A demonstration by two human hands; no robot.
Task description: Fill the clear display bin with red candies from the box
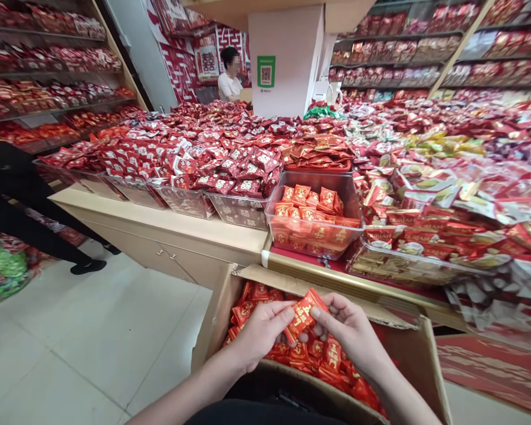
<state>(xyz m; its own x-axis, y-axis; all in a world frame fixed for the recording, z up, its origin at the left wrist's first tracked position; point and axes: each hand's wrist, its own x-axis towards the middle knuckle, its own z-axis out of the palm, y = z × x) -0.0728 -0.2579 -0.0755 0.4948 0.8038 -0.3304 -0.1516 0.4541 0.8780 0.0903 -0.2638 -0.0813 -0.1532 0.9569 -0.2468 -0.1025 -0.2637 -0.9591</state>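
Note:
My left hand (261, 330) and my right hand (347, 327) meet over an open cardboard box (418, 360) filled with small red and gold candy packets (331, 357). Both hands are closed on a bunch of those packets (304, 313), held between their fingertips just above the box. Beyond the box, on the counter, stands a clear plastic bin (312, 177) partly filled with the same kind of packets.
The wooden counter (159, 221) carries rows of clear bins heaped with red wrapped sweets. Shelves of red packs line both walls. A person in black stands at the left (22, 200). Another person in white (229, 82) is behind the display, next to a white pillar.

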